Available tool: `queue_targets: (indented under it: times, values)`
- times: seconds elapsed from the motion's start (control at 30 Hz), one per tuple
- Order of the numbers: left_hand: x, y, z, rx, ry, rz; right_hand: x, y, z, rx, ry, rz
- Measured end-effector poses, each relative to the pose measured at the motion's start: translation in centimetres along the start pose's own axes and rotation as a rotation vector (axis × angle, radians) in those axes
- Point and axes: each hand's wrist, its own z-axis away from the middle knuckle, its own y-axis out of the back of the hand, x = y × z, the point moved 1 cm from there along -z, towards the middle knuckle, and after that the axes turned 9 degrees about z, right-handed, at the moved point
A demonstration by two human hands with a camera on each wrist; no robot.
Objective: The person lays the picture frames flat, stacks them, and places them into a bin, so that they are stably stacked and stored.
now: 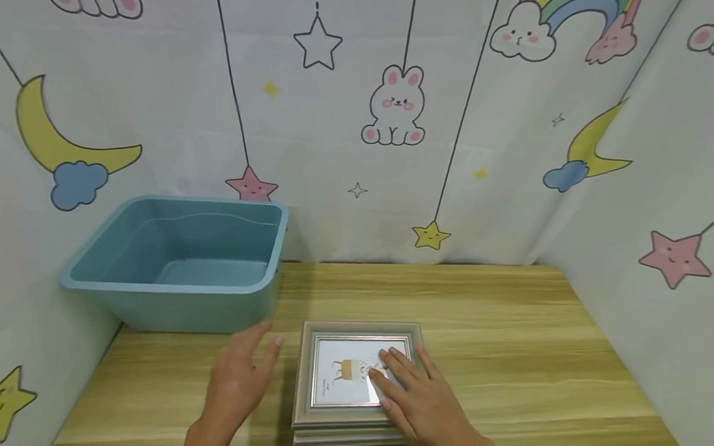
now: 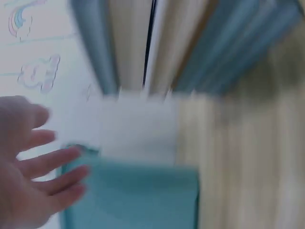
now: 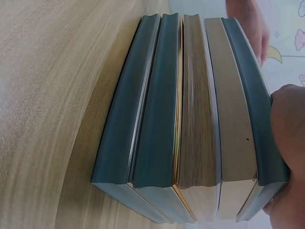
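Observation:
Several picture frames lie in a pile (image 1: 345, 436) on the table, edges showing in alternating blue-grey and beige in the right wrist view. The top picture frame (image 1: 329, 330) has a glossy insert with a small drawing. My right hand (image 1: 432, 409) rests on this top frame, fingers spread over the glass and its right border. In the air just left of the pile is my left hand (image 1: 238, 380), fingers loosely extended and holding nothing. The blurred left wrist view shows that same left hand (image 2: 38, 171) apart from the frames.
A blue-green plastic bin (image 1: 177, 288) stands at the table's back left, with nothing visible inside. Behind the wood-grain table (image 1: 512, 350) hangs a white curtain (image 1: 350, 114) printed with stars, moons and rabbits. Similar printed cloth borders both sides.

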Motion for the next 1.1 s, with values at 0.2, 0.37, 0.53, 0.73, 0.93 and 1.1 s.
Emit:
queue_targets:
  times: [0.2, 0.37, 0.53, 0.73, 0.93, 1.1]
  values:
    - [-2.6, 4.3, -2.4, 0.339, -0.419, -0.100, -0.2, 0.1, 0.0, 0.017, -0.016, -0.013]
    - [-5.0, 6.9, -4.3, 0.379, -0.476, -0.241, -0.1, 0.1, 0.0, 0.027, -0.020, -0.017]
    - [-7.5, 9.4, -5.5, 0.313, -0.488, -0.396, -0.2, 0.1, -0.1, 0.019, -0.022, -0.035]
    - [-9.8, 11.9, -6.0, 0.225, -0.493, -0.457, -0.2, 0.1, -0.1, 0.030, -0.024, -0.051]
    - [-11.3, 13.7, -6.5, 0.188, -0.461, -0.489, 0.0, 0.0, 0.0, 0.021, -0.025, -0.054]
    - [-12.3, 14.3, -6.7, 0.212, -0.440, -0.469, 0.0, -0.1, 0.1, -0.006, -0.027, -0.056]
